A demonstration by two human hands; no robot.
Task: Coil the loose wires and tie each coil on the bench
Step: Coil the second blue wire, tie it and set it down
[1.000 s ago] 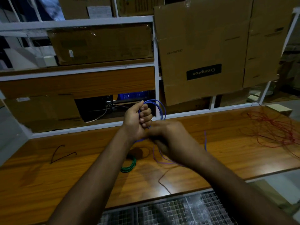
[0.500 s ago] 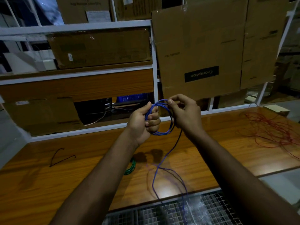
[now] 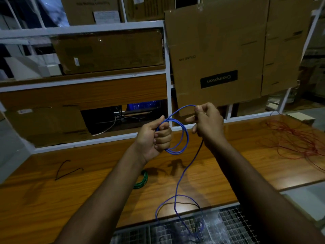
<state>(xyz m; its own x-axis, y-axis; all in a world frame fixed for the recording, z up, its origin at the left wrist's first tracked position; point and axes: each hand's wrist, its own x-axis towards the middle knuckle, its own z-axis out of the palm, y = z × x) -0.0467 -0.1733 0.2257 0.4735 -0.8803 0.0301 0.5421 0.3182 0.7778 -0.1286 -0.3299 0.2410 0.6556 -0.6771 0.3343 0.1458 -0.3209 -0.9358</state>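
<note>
Wooden and glossy, the tabletop [image 3: 219, 166] is backed by white shelving stacked with cardboard boxes [image 3: 218, 55]. Above its middle, 1 blue wire [image 3: 183, 138] is held in the air: several finished loops are clamped in the curled fingers of the left hand [image 3: 154, 136], while the next turn is pinched between thumb and fingers of the right hand [image 3: 207, 122] and arched across toward the coil. From there the loose tail is seen to drop, curl once on the front edge of the tabletop and spill over onto a wire grid [image 3: 228, 224] below.

The wire is judged light, thin and springy, likely to unwind if the left grip is eased, so it is best gripped across all loops at 1 spot, with the free run fed through a light pinch.

Counted: 1 blue wire in hand; 1 green coil [image 3: 141, 182] lying below the left forearm; 1 tangle of red wire [image 3: 295, 138] far right, strand count not discernible; 1 short black wire [image 3: 65, 169] at left.
</note>
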